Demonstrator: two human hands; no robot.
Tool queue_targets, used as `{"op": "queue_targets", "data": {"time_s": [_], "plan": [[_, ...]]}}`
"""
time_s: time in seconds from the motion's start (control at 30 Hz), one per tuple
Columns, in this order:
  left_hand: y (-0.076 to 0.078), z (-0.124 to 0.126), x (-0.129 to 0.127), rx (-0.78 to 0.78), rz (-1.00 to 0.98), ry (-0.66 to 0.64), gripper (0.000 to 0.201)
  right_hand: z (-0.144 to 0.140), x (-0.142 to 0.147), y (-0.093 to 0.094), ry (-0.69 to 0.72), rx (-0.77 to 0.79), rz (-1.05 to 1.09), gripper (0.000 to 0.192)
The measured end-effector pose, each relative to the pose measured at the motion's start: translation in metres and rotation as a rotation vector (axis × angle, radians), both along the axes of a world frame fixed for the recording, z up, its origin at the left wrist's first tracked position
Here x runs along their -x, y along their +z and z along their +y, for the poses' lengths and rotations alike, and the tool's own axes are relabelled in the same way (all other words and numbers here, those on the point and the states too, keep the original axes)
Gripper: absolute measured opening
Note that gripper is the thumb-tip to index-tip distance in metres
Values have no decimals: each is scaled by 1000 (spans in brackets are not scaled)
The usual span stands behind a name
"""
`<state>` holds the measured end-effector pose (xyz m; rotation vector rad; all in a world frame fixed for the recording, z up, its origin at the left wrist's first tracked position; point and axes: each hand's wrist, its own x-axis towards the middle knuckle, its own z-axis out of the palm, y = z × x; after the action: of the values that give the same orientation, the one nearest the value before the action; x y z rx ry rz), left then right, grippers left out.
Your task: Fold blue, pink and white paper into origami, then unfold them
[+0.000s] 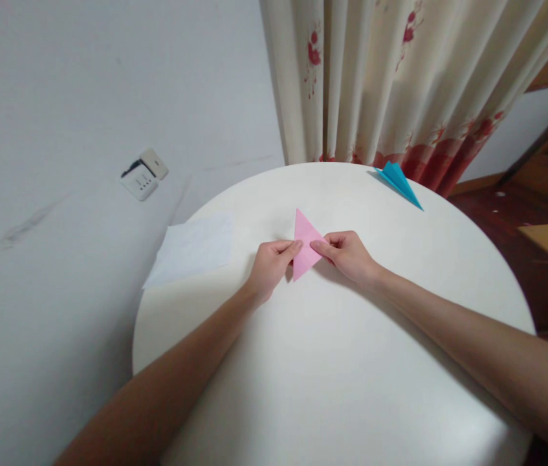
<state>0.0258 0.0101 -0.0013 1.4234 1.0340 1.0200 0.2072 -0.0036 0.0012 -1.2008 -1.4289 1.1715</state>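
We have one head cam only, looking forward and down at the round table (pixel 332 362) from close above, facing wall (pixel 84 97) and curtain (pixel 400 77).

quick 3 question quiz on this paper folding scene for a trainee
1. True or false: both hands touch the pink paper triangle.
2. Which lies at the far edge of the round table? A) blue folded paper B) scissors C) a cup
3. What lies at the table's left edge, near the left hand?

Key
1. True: the left hand and right hand pinch it from either side.
2. A, the blue folded paper.
3. A white sheet.
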Motion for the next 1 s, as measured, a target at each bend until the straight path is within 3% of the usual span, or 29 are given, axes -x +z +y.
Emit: {"op": "queue_targets", "data": {"time_s": [0.17, 0.73, 1.0], "plan": [[-3, 2, 2, -49, 9, 58, 36, 3, 1, -3, 43, -27, 12, 52], [-3, 3, 2, -94, -21, 161, 32, 6, 0, -5, -59, -137, -75, 39], [-2, 7, 4, -137, -40, 264, 38, 11, -5, -9, -218, -109, -57, 28]]}}
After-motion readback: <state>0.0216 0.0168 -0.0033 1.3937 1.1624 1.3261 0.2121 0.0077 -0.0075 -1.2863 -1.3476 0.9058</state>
